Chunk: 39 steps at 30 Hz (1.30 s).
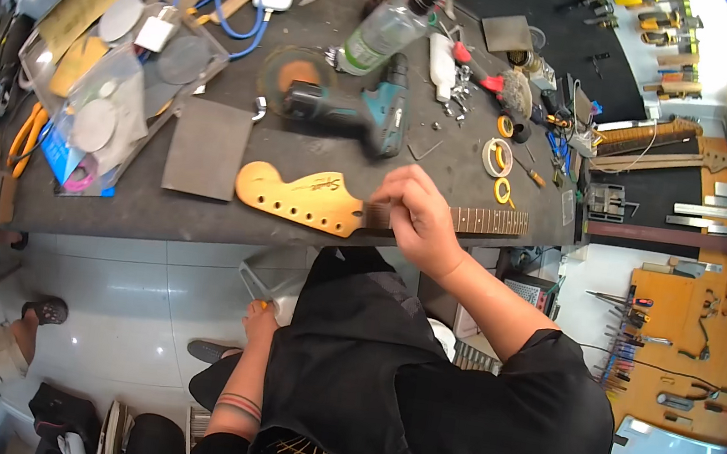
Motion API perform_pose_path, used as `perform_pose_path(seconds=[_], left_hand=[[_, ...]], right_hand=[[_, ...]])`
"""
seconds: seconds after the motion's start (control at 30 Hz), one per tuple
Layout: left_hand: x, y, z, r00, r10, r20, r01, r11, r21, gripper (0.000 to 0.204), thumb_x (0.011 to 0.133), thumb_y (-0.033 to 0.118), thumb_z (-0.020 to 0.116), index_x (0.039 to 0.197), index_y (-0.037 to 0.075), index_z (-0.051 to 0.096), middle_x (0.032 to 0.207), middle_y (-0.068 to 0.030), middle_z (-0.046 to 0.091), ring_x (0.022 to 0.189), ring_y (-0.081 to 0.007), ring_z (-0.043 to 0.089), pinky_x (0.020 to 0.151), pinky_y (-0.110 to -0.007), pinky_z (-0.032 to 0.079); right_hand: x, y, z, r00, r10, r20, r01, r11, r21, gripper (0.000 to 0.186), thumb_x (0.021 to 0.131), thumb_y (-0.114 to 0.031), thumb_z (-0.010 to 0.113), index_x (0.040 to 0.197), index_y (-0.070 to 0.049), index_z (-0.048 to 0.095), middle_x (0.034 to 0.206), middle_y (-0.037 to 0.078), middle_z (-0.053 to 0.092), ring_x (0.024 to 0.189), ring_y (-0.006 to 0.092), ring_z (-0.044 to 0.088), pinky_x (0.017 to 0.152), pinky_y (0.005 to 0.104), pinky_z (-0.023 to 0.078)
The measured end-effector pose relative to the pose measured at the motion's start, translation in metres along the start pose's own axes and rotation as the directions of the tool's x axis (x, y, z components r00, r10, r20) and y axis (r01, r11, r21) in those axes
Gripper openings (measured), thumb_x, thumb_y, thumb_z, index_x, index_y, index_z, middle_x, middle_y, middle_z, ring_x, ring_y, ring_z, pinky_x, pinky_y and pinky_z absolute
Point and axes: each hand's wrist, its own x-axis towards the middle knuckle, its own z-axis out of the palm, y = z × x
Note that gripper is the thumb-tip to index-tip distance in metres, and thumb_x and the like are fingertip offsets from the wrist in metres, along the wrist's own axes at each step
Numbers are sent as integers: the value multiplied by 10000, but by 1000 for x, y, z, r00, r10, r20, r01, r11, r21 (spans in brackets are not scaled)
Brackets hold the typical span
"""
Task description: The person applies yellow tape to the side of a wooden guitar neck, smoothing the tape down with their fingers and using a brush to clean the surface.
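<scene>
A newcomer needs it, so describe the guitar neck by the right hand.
On the dark workbench, find the near edge. Along it, at the right hand, lies the guitar neck. Unlike the gray square beside it, it has an amber headstock with a row of holes.

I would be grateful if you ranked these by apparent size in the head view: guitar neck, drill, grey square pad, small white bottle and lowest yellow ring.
1. Guitar neck, partly covered by the right hand
2. Drill and grey square pad: too alike to rank
3. Small white bottle
4. Lowest yellow ring
</scene>
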Motion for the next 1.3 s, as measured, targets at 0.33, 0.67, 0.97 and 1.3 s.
perform_pose_path(seconds=[0.33,0.67,0.97,1.3], left_hand=[[61,79,78,979,201,21,-202,979,27,417,1108,393,624,1415,177,806,1476,-170,683,1434,-415,606,1073,-623,563],[114,46,55,989,121,89,-134,978,160,368,1112,358,633,1343,160,841,1439,-210,728,1366,-455,665,1063,-637,578],[-23,61,-104,728,-228,-646,-107,894,-436,291,1166,91,650,1410,-10,774,1247,-153,808,1143,-281,765,1058,-416,594],[-114,291,-255,225,85,-971,-831,538,-146,440,1138,-17,683,1563,-15,570,1511,-170,707,1293,-234,723,1187,-406,547]], right_hand=[[-12,86,-47,956,-292,-38,287,953,-93,394,860,151,665,1171,-68,769,1197,118,718,1144,377,714,1027,482,575],[-47,181,-188,923,-318,-217,263,933,-247,348,948,75,720,1272,-51,752,1295,150,704,1300,401,674,1114,507,546],[-79,317,-268,998,-46,33,53,962,-268,341,1021,-83,786,1361,-69,774,1379,120,658,1420,326,637,1222,456,540],[-11,337,-252,957,-262,-127,150,818,-556,165,1037,-112,785,1188,-47,787,1242,125,678,1289,368,656,1109,503,555]])
